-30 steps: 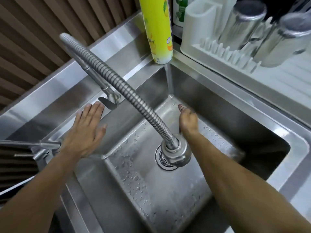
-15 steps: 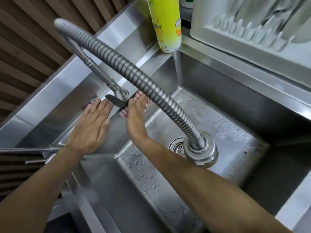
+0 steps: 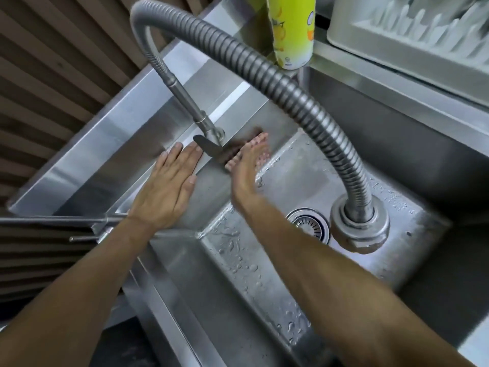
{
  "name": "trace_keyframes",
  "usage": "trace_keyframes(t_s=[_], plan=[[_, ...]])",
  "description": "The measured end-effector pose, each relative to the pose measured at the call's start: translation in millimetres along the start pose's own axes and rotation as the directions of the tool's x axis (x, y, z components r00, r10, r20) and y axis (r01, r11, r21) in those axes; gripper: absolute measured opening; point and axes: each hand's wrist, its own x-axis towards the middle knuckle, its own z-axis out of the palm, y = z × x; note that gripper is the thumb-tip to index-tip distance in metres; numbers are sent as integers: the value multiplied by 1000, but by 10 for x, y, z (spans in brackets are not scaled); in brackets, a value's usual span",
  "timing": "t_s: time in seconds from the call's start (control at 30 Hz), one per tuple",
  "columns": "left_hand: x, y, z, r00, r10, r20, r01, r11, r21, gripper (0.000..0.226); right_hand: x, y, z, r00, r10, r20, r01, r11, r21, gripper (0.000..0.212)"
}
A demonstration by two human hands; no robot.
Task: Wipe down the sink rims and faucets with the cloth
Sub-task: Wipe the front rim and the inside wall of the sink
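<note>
Landmark: drain strainer, round, metal, set in the wet basin floor.
Bottle: yellow-green bottle, upright, far behind the drain strainer, top cut off by the frame edge.
Rack: white dish rack, behind and right of the drain strainer, just right of the bottle; contents blurred.
Wall: brown slatted wall, behind and left of the drain strainer.
Droplets: water drops on steel, left and in front of the drain strainer.

Both forearms are bare up to the frame's edge, no sleeve in view. The left hand and right hand have short, trimmed nails.
</note>
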Motion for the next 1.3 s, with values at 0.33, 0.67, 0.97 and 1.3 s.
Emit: trace_keyframes(t_s=[0.33, 0.67, 0.97, 1.3], plan=[[-10, 17, -20, 1000, -23, -21, 22, 997, -72, 53, 274, 324, 134, 970, 117, -214, -125, 992, -26, 59], [-87, 175, -146, 972, -197, 127, 212, 970, -121, 54, -456, 612, 412, 693, 622, 364, -295, 706, -644, 33], [-1037, 815, 5, 757, -645, -105, 563, 726, -396, 56, -689, 710, -127, 659, 585, 473, -60, 669, -741, 40], [-1352, 983, 108, 590, -800, -108, 758, 595, -266, 54, -1164, 1128, -92, 714, 382, 587, 3, 836, -548, 57]])
